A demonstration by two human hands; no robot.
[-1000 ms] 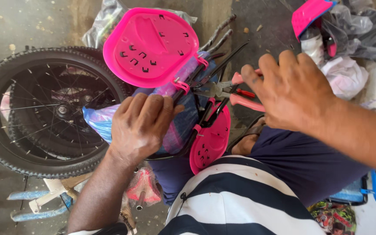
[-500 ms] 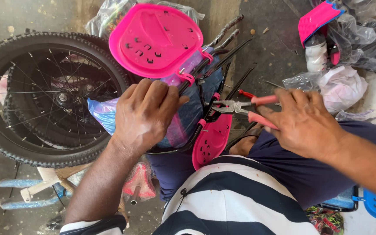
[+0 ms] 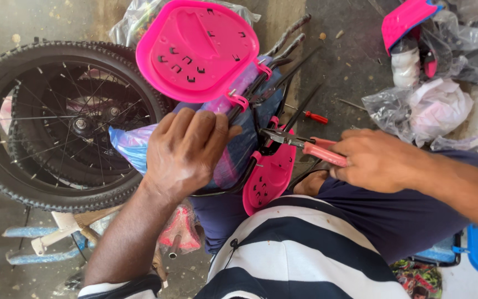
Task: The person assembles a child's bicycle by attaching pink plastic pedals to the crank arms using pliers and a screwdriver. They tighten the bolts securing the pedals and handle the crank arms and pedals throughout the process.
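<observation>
Two hands working: right hand (image 3: 377,160) clamps pliers (image 3: 305,145), long axis pointing left, nose at black rods (image 3: 289,83) just beyond; left hand (image 3: 186,152), nearer, presses wrapped frame (image 3: 139,141). Pink seat (image 3: 197,50) farther up, wheel (image 3: 56,119) left.

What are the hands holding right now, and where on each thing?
The right hand grips pliers by their red handles. The left hand presses on the plastic-wrapped bundle beside the pink seat plate.

Crumpled clear plastic bags (image 3: 421,108) lie upper right, another (image 3: 134,22) behind the wheel.
</observation>
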